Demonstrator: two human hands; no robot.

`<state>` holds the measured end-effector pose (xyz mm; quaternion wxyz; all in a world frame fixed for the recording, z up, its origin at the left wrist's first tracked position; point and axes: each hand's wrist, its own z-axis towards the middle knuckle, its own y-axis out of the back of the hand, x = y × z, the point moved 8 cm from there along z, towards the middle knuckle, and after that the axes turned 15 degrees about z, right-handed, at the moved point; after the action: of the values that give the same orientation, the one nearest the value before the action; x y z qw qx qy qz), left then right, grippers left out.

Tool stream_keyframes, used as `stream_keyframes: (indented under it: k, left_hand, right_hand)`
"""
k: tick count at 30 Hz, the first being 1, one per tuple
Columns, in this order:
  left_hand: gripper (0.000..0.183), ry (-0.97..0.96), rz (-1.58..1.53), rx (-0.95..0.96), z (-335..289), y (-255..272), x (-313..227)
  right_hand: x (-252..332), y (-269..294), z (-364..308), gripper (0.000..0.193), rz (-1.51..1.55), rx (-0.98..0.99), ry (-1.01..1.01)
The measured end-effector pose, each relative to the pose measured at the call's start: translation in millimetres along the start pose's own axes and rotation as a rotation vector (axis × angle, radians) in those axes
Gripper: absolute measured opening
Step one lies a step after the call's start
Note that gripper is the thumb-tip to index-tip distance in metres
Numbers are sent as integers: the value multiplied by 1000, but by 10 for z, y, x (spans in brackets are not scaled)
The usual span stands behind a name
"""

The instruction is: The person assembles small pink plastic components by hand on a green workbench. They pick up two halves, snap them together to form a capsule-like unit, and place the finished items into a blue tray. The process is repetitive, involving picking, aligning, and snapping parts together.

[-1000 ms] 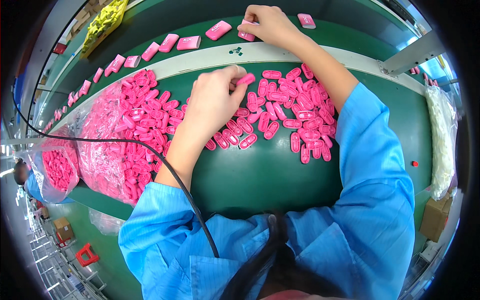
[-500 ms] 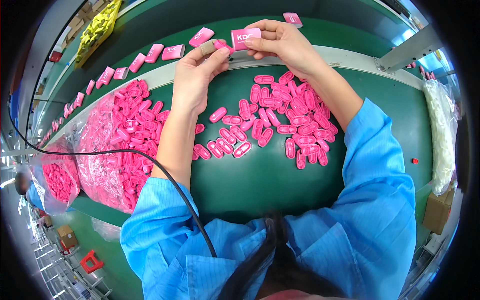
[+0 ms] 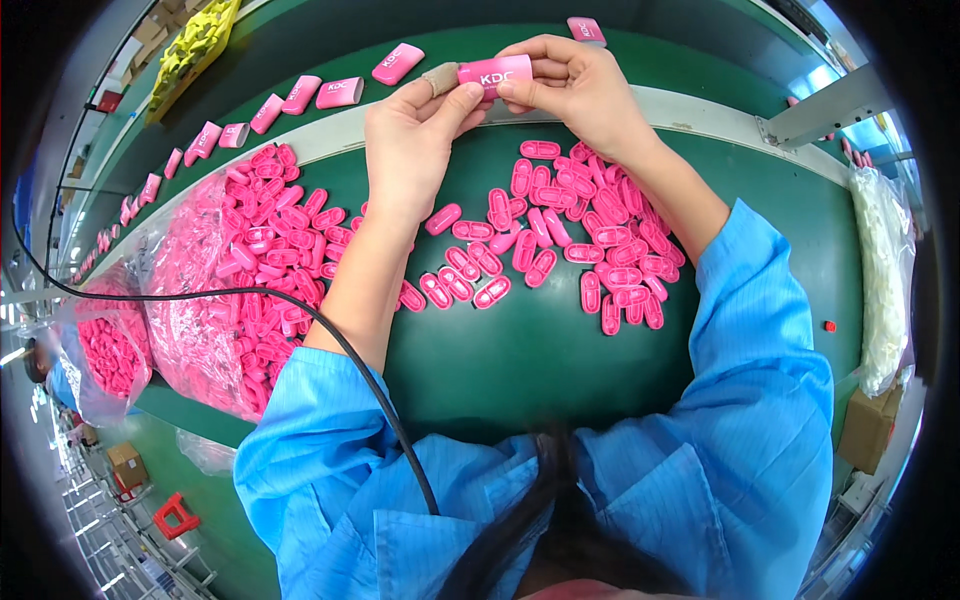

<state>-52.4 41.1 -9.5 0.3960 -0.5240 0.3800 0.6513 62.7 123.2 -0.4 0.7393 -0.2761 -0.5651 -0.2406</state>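
A flat pink casing (image 3: pixel 512 70) with white lettering is held up over the table's far edge. My right hand (image 3: pixel 598 100) is closed on its right end, thumb in front and fingers behind. At its left end, my left hand (image 3: pixel 412 150) pinches a small deeper-pink end cap (image 3: pixel 467 74) that meets the casing. Whether the cap is fully seated is hidden by the fingertips. Tan tape (image 3: pixel 440 79) wraps one left finger. Below the hands, many loose pink oval caps (image 3: pixel 605 235) lie scattered on the green table (image 3: pixel 540 370).
Clear plastic bags (image 3: pixel 190 290) spill pink caps at the left. Beyond the pale rail (image 3: pixel 690 112), pink casings (image 3: pixel 338 92) line a green conveyor. A black cable (image 3: pixel 200 294) crosses my left arm. At the right are a metal post (image 3: pixel 820 105) and a bag of whitish pieces (image 3: pixel 880 280).
The left hand has moved right, bringing the end cap from beside the casing up against its left end. Casings on the conveyor have shifted slightly left.
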Motion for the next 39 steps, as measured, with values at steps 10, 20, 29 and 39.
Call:
stream_keyframes:
  k: [10, 20, 29, 39]
  left_hand:
    - [45, -258, 844, -106, -220, -144, -288]
    - [33, -255, 1185, 253, -423, 100, -417]
    - [26, -207, 1011, 97, -595, 131, -143]
    - [22, -487, 1117, 170, 39, -574, -143]
  right_hand:
    - [113, -99, -14, 29, -229, -40, 101]
    - [-171, 209, 866, 24, -723, -94, 278]
    - [60, 694, 532, 31, -1098, -1, 135]
    - [-91, 870, 456, 39, -1040, -76, 345]
